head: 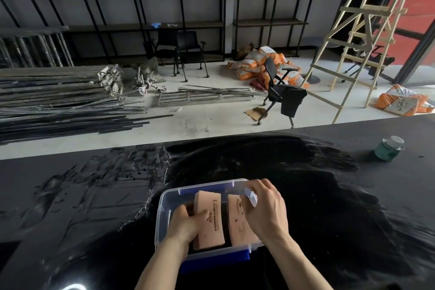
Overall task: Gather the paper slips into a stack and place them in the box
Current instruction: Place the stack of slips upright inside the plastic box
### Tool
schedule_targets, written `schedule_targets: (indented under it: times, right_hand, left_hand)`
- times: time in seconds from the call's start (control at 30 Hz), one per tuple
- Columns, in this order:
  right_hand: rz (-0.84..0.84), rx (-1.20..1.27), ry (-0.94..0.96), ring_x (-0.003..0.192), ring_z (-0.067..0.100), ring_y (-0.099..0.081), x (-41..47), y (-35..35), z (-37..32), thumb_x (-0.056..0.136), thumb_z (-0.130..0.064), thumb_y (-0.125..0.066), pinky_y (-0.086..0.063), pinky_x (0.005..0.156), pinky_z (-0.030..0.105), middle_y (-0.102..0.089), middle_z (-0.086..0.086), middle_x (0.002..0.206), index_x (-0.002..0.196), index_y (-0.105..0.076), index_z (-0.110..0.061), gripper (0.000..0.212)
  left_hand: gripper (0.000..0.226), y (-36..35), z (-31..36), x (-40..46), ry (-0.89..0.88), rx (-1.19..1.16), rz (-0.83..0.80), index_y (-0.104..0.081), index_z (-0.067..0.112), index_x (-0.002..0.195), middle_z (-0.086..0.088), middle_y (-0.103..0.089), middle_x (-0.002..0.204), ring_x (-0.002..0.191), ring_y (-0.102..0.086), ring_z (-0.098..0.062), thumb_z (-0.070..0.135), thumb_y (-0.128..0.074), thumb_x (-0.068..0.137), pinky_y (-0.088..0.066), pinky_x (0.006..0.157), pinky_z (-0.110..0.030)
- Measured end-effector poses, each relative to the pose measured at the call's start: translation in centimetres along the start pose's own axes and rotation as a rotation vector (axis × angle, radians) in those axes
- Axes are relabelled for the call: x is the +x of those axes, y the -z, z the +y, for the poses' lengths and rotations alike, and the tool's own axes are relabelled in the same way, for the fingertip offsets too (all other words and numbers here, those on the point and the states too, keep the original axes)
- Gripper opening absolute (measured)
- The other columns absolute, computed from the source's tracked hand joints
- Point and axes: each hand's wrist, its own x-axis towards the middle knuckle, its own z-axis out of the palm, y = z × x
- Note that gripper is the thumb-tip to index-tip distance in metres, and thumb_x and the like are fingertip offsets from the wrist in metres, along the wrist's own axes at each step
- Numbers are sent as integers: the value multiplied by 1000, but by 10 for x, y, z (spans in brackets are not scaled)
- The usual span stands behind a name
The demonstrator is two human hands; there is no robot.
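A clear plastic box (164, 205) with blue clips sits on the black table near me. Inside it lie two stacks of tan paper slips with dark print. My left hand (186, 223) is down in the box, gripping the left stack (210, 216) by its left edge. The right stack (237, 216) lies beside it, and my right hand (266, 209) rests over its right side and the box's right rim, fingers curled. I cannot tell whether that hand grips the slips or only the rim.
A green jar with a pale lid (389, 148) stands at the table's far right. Beyond the table's far edge the floor holds metal rods (58, 103), office chairs (280, 92), orange sacks (259, 63) and a wooden ladder (360, 30).
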Motion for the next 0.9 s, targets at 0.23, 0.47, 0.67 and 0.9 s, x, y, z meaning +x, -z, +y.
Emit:
schedule_targets:
  times: [0.23, 0.47, 0.67, 0.9]
  right_hand:
    - [-86, 6, -160, 124, 23, -66, -5, -8, 21, 99, -13, -66, -54, 94, 30, -66, 2, 138, 148, -58, -18, 49]
    - [-30, 63, -197, 114, 22, -69, -11, -18, 26, 101, -12, -60, -55, 92, 31, -69, 3, 130, 148, -59, -16, 47]
    - [-12, 53, -191, 112, 24, -69, -14, -24, 28, 101, -8, -56, -49, 84, 25, -67, 5, 132, 151, -56, -15, 50]
    - [-28, 68, -203, 111, 24, -68, -15, -28, 29, 101, -5, -53, -44, 81, 23, -64, 6, 133, 152, -54, -14, 52]
  left_hand:
    - [62, -20, 2, 5, 73, 105, 49, -37, -2, 141, -20, -58, 131, 113, -57, -33, 19, -70, 93, -49, 96, -42]
    - [86, -34, 5, 6, 77, 249, 29, -9, -3, 156, -22, -55, 143, 126, -57, -38, 29, -63, 97, -49, 103, -43]
    - [62, -46, 6, 4, 6, 673, 107, -28, 6, 150, -20, -36, 158, 144, -36, -40, 35, -49, 99, -37, 112, -47]
    - [46, -39, 0, 11, -67, 789, 102, -66, 14, 121, -10, -69, 126, 114, -67, -33, 47, -48, 94, -53, 91, -39]
